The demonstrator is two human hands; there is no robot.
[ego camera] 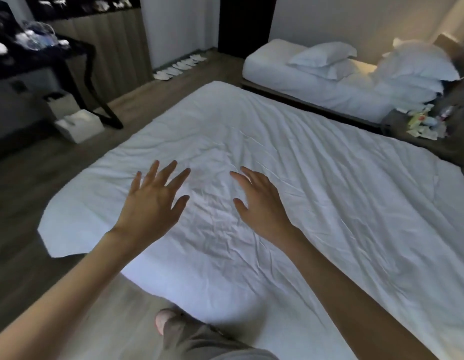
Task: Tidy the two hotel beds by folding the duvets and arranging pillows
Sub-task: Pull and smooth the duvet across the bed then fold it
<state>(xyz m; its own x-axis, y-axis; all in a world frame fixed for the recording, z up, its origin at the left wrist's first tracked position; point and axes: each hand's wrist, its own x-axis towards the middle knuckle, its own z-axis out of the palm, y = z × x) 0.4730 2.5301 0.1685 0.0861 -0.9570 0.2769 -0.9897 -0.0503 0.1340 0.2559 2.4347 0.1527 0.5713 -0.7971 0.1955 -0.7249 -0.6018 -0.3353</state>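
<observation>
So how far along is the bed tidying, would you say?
Early days. Done: the crumpled white duvet lies spread out flat. In hand: the left hand and right hand reach over it, fingers spread, gripping nothing. Left: folding that duvet, and arranging the white pillows, heaped loosely on the far white bed.

Plain white duvet (pixel 290 178), white pillows (pixel 327 57)

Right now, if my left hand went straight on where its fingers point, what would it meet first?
Probably the white duvet, wrinkled and spread flat: the left hand points out over it, open. Its height above is unclear.
</observation>
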